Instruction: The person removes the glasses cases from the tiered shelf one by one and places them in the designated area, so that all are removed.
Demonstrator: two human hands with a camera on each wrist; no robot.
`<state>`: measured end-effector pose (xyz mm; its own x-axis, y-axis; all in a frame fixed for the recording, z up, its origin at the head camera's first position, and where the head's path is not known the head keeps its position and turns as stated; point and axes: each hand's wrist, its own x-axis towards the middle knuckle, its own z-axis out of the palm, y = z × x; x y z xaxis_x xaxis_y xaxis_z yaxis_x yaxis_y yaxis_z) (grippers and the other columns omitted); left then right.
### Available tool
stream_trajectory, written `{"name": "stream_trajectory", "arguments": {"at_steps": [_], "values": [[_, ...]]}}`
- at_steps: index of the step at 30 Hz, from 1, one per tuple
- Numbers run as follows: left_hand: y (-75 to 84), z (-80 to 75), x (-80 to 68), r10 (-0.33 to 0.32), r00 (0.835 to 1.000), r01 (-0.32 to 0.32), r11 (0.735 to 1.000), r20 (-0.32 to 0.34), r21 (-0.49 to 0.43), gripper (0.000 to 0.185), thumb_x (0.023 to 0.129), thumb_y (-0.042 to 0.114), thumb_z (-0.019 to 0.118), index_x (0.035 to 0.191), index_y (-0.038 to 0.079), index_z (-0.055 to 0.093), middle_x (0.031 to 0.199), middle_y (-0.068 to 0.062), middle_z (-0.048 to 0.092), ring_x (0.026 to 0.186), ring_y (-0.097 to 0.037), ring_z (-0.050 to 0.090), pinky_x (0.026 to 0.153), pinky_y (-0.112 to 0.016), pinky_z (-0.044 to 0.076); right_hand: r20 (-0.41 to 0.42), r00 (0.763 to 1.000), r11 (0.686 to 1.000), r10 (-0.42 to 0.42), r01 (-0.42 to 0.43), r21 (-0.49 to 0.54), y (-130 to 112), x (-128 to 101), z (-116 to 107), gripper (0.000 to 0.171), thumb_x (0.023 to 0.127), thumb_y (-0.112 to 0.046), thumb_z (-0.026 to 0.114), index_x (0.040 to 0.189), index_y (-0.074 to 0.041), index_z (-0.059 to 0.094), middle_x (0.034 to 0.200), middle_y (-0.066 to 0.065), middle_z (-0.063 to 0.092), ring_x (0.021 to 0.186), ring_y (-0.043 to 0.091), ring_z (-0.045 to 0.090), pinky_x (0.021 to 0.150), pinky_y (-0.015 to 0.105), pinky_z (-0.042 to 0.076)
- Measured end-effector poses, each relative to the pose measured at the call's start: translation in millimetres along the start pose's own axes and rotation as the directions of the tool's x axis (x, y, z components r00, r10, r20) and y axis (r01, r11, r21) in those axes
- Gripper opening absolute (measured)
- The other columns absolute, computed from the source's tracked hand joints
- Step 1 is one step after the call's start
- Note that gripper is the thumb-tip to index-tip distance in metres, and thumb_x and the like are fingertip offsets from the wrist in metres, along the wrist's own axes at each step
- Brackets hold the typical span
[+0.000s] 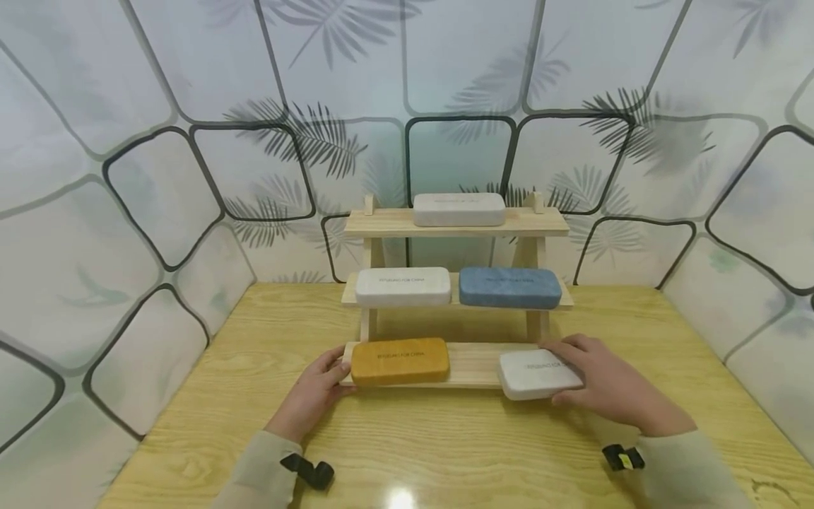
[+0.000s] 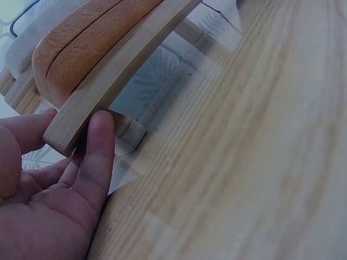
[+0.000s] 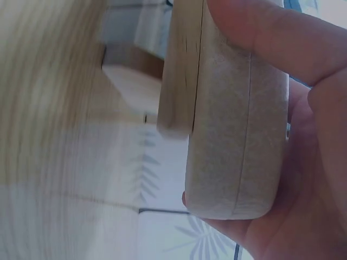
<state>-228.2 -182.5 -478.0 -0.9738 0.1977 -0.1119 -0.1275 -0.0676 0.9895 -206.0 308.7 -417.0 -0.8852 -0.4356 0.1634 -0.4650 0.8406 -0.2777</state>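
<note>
A white glasses case (image 1: 534, 375) sits at the right end of the bottom shelf, slightly askew, its front overhanging the board. My right hand (image 1: 600, 385) holds it by its right end, thumb on the near side and fingers behind. In the right wrist view, the end of the white case (image 3: 236, 157) extends past the board's end. My left hand (image 1: 314, 389) grips the left end of the bottom shelf board (image 1: 473, 364), beside an orange glasses case (image 1: 399, 362). In the left wrist view, fingers (image 2: 99, 135) press against the board's end, below the orange case (image 2: 81, 51).
The three-tier wooden stand stands on a wood-grain table (image 1: 407, 438). Its middle shelf bears a white case (image 1: 403, 286) and a blue case (image 1: 510, 288); a pale grey case (image 1: 459, 210) lies on top. Patterned curtain walls (image 1: 159, 198) enclose the table at the back and sides.
</note>
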Motion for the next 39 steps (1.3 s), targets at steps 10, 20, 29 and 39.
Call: {"name": "stream_trajectory", "arguments": {"at_steps": [10,20,29,39], "values": [[-0.5,-0.2,-0.9,-0.001,1.000,0.001,1.000,-0.007,0.007,0.061,0.108,0.019,0.052,0.157,-0.003,0.024,0.152,-0.027,0.038,0.122,-0.030,0.056,0.094,-0.039,0.055,-0.030,0.999,0.999,0.039,-0.039,-0.012,30,-9,-9,0.082,0.075,-0.054,0.086,0.142,-0.016,0.057,0.126,0.012,0.057,0.112,0.036,0.052,0.089,0.056,0.049],[-1.4,-0.3,0.8,-0.011,1.000,0.011,1.000,-0.011,0.028,0.059,0.107,0.023,0.054,0.156,0.002,0.030,0.145,-0.022,0.049,0.118,-0.028,0.059,0.092,-0.038,0.056,-0.107,0.993,0.999,0.041,-0.043,-0.019,61,-21,-22,0.084,0.073,-0.046,0.090,0.140,-0.009,0.056,0.125,0.021,0.057,0.112,0.044,0.052,0.085,0.061,0.047],[0.3,-0.5,-1.3,-0.005,1.000,0.006,1.000,-0.007,0.028,0.057,0.107,0.022,0.054,0.155,0.001,0.032,0.143,-0.022,0.051,0.115,-0.027,0.060,0.090,-0.038,0.057,-0.086,0.993,0.995,0.079,-0.084,-0.058,84,-16,-28,0.083,0.074,-0.031,0.091,0.141,-0.002,0.052,0.129,0.032,0.050,0.111,0.052,0.048,0.082,0.066,0.045],[0.8,-0.2,-1.6,-0.007,1.000,0.007,1.000,-0.008,-0.004,0.054,0.108,0.019,0.052,0.155,0.001,0.031,0.141,-0.021,0.052,0.113,-0.025,0.061,0.089,-0.037,0.056,-0.086,0.987,0.990,0.139,-0.140,-0.012,105,4,-20,0.081,0.084,-0.032,0.084,0.147,-0.001,0.044,0.132,0.038,0.046,0.113,0.056,0.047,0.083,0.069,0.044]]}}
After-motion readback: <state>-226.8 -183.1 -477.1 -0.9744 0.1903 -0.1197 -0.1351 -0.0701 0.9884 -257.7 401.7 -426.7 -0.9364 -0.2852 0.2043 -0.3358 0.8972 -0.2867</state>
